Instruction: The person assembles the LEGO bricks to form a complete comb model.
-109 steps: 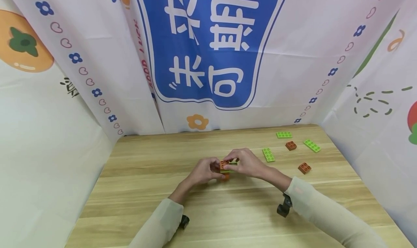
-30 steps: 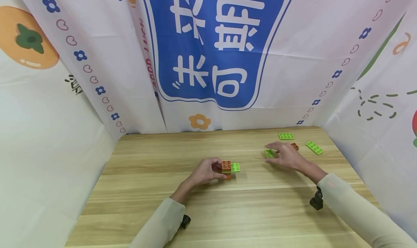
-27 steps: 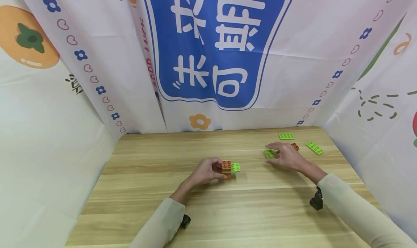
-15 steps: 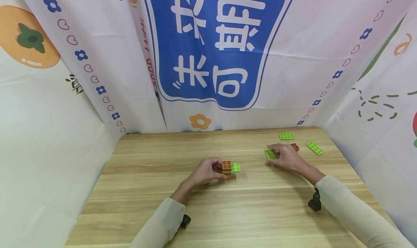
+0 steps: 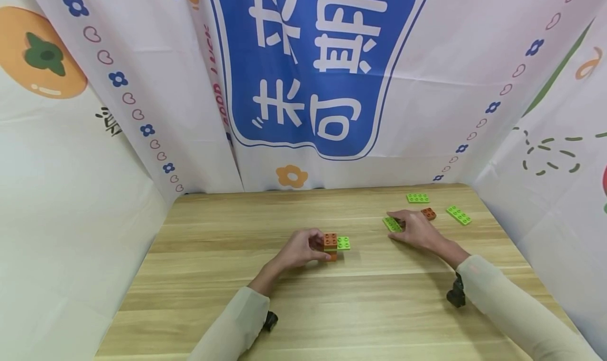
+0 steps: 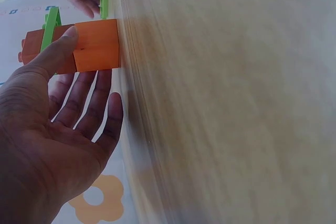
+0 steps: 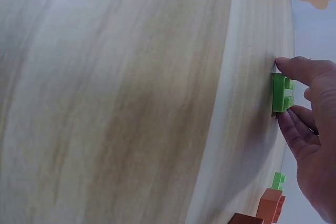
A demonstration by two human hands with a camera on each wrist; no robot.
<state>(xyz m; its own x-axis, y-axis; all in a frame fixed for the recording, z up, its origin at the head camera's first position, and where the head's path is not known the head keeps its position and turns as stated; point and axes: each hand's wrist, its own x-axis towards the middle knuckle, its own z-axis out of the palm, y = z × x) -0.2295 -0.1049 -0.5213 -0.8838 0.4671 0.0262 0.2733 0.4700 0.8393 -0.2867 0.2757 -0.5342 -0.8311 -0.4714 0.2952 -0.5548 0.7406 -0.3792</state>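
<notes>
My left hand (image 5: 301, 249) holds a stack of toy building bricks (image 5: 330, 240) upright on the table, thumb on one side and fingers on the other. In the left wrist view the stack (image 6: 97, 46) has an orange brick at the bottom, a brown one above, a thin green plate and a brown brick on top. The green plate (image 5: 343, 243) juts out to the right. Further right, my right hand (image 5: 417, 229) has thumb and fingers around the ends of a flat green brick (image 7: 279, 93) that lies on the table, its lower finger against the edge.
Behind the right hand lie a brown brick (image 5: 429, 213) and two green bricks, one at the back (image 5: 418, 198) and one far right (image 5: 458, 215). The wooden table (image 5: 227, 218) meets printed cloth walls (image 5: 289, 139) at the back and sides.
My right hand has left the stack and moved right to the flat green brick, which has turned slightly in the last half second. The left hand still holds the stack in place.
</notes>
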